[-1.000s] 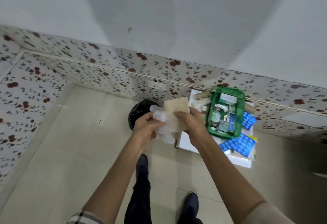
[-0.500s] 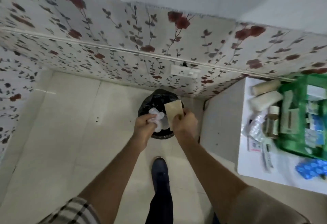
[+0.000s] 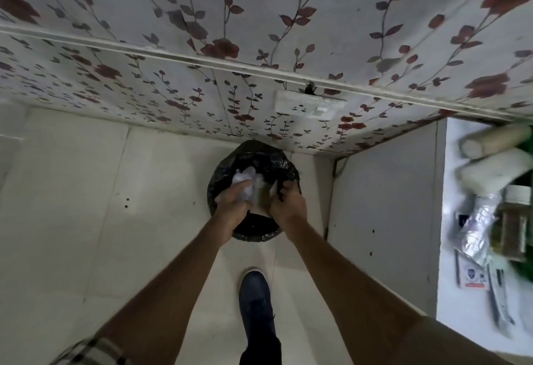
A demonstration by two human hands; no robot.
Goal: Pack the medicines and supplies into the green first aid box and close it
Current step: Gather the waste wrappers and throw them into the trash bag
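Both hands have been lowered over the black-lined bin point(image 3: 253, 191): crumpled plastic point(image 3: 245, 180) gripped in left hand point(image 3: 232, 206), cardboard point(image 3: 264, 195) in right hand point(image 3: 288, 206). Waste disposal; packing is paused.

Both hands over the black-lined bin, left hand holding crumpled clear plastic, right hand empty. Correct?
Not quite. In the head view the right hand is not empty: it holds a tan card. Both hands are over the black-lined bin; the left hand holds crumpled clear plastic.
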